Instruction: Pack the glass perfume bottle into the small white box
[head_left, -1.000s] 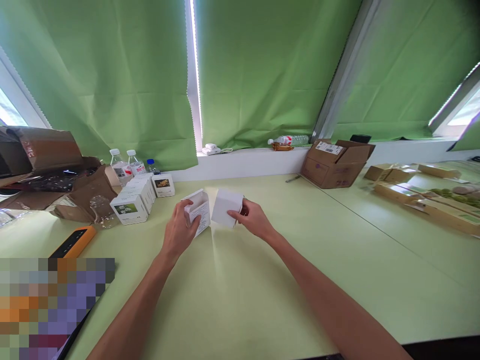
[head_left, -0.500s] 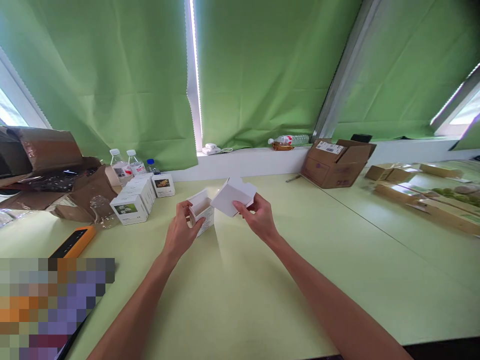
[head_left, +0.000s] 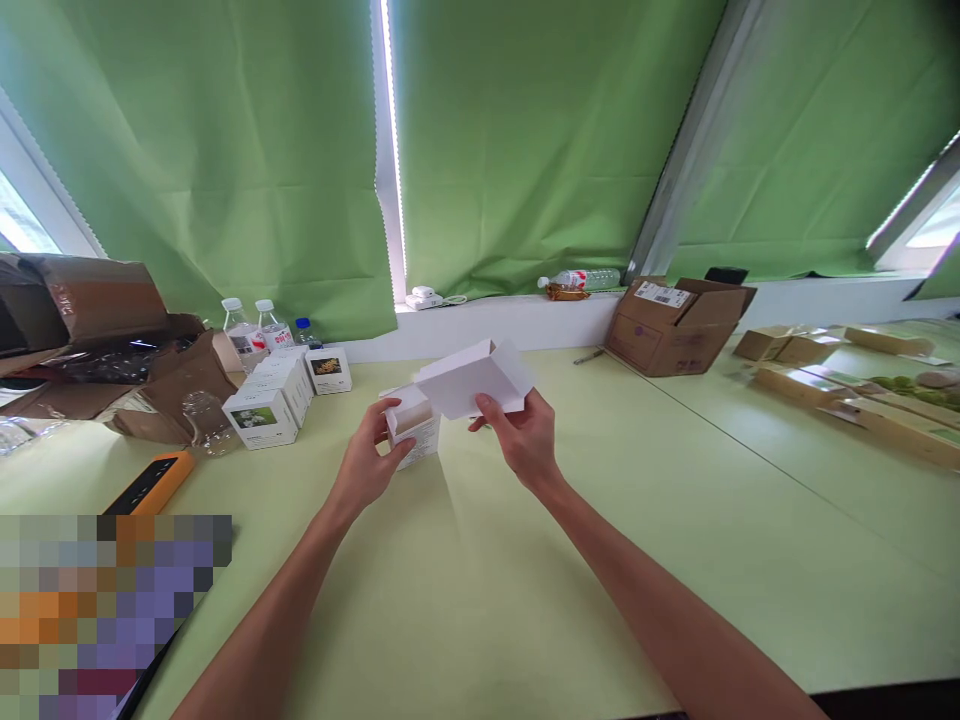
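Near the far edge of the table (head_left: 480,610), the left hand (head_left: 365,467) is holding an open box (head_left: 422,445); the right fingers (head_left: 491,411) are gripping a tilted carton (head_left: 461,380).

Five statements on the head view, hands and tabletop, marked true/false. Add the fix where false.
1. The left hand holds a white open-topped box. True.
2. The right hand is empty. False: the right hand grips a white carton.
3. A blue-capped bottle is behind the cluster of smaller white boxes. True.
4. The clear bottle on the window ledge stands upright. False: the clear bottle lies on its side.
5. The orange-and-black object lies to the right of both hands. False: the orange-and-black object lies to their left.
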